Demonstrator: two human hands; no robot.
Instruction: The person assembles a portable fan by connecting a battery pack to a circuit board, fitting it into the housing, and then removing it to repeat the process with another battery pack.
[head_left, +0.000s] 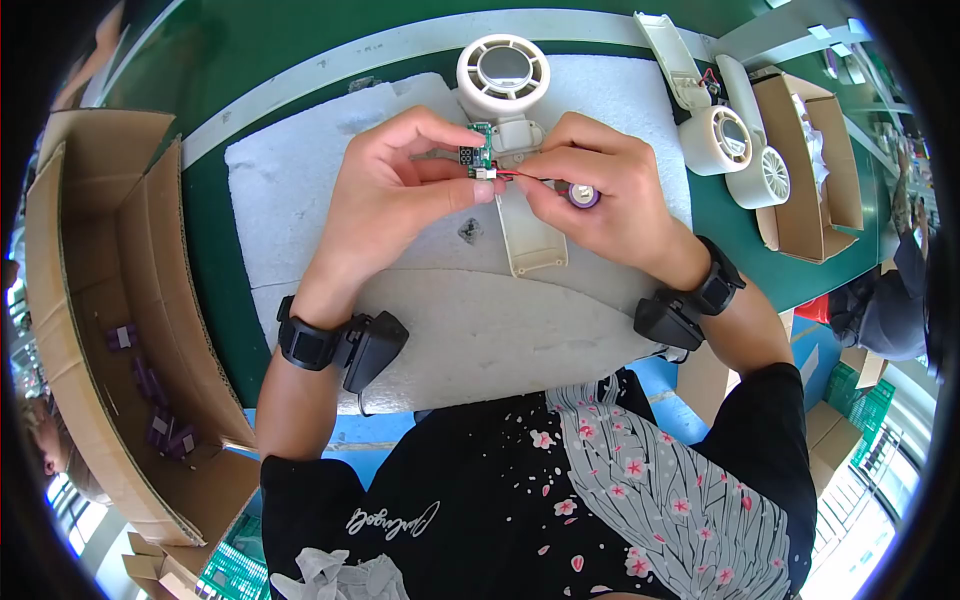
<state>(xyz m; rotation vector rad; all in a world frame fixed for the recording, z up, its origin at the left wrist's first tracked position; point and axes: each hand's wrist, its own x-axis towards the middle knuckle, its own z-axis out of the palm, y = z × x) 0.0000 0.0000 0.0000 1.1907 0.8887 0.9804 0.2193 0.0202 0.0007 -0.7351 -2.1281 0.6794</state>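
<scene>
Between the thumb and fingers of my left hand (375, 195) is a small green circuit board (480, 145) with a dark digit display and a white socket at its lower edge. My right hand (610, 185) pinches thin red and black wires (508, 174) that run to that socket; whether the plug is fully seated I cannot tell. A purple cylindrical battery (583, 195) is tucked in the same hand, its end showing below the fingers. Just beyond both hands lies a cream handheld fan housing (503, 75), its open handle shell (535, 240) stretching toward me beneath them.
White foam sheets (290, 180) cover the green table (215, 200). At left stands a deep cardboard box (150, 230) with several purple batteries (160, 425). More fan housings (717, 140) lie at right beside another cardboard box (800, 150). A small dark scrap (470, 231) rests on the foam.
</scene>
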